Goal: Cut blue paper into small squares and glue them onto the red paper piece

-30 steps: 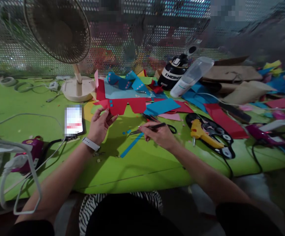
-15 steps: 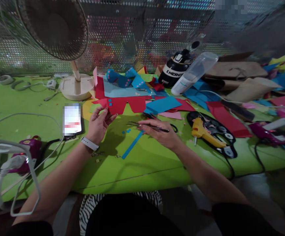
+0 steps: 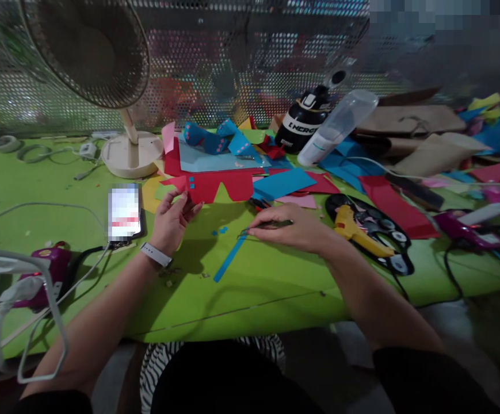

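Right hand (image 3: 295,229): pinching tweezers (image 3: 263,226), lowered since a second ago, tips now at blue strip (image 3: 229,259) | Left hand (image 3: 172,218): fingers loosely curled at red paper (image 3: 219,185) edge, unchanged | Surface: green table (image 3: 275,282)

Both arms are stretched forward over the green table (image 3: 103,190). The left hand (image 3: 170,221) is held palm-up, fingers loosely curled, a white band worn at the wrist. The right hand (image 3: 295,227) is laid low, palm-down, fingers pinched together.
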The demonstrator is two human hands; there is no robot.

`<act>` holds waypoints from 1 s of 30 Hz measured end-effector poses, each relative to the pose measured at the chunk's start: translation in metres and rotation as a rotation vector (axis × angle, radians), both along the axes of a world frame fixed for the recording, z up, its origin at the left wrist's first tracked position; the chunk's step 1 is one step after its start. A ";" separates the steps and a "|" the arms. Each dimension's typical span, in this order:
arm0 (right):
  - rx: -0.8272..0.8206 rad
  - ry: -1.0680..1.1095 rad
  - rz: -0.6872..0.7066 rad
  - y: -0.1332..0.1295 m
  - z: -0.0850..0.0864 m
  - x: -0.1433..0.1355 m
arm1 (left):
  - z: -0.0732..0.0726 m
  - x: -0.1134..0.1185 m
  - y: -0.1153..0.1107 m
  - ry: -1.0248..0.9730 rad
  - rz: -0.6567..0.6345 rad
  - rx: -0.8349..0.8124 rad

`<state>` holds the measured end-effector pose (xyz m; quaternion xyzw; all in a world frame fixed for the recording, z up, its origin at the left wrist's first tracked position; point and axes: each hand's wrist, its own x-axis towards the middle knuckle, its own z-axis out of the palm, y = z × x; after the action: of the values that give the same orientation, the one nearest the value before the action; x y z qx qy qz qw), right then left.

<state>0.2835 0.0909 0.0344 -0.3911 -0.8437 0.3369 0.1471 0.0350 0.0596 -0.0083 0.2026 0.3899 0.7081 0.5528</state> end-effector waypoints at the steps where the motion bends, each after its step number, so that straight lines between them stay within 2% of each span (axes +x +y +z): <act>1: -0.007 0.000 -0.010 0.001 0.001 -0.005 | 0.000 0.000 0.000 -0.001 0.003 -0.007; 5: -0.012 0.025 -0.096 0.003 -0.004 -0.015 | 0.000 -0.001 0.001 0.000 0.004 -0.014; 10: -0.024 0.112 -0.101 0.004 -0.019 -0.006 | -0.002 -0.001 0.001 0.005 0.003 0.002; 19: -0.071 0.391 -0.200 0.005 -0.050 -0.012 | -0.003 0.000 0.002 0.013 -0.005 -0.027; 30: -0.113 0.411 -0.231 0.005 -0.057 -0.016 | -0.003 -0.001 0.001 0.036 -0.013 -0.021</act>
<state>0.2674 0.0961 -0.0224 -0.4157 -0.7255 0.4371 0.3313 0.0344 0.0608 -0.0113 0.2118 0.4061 0.6966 0.5522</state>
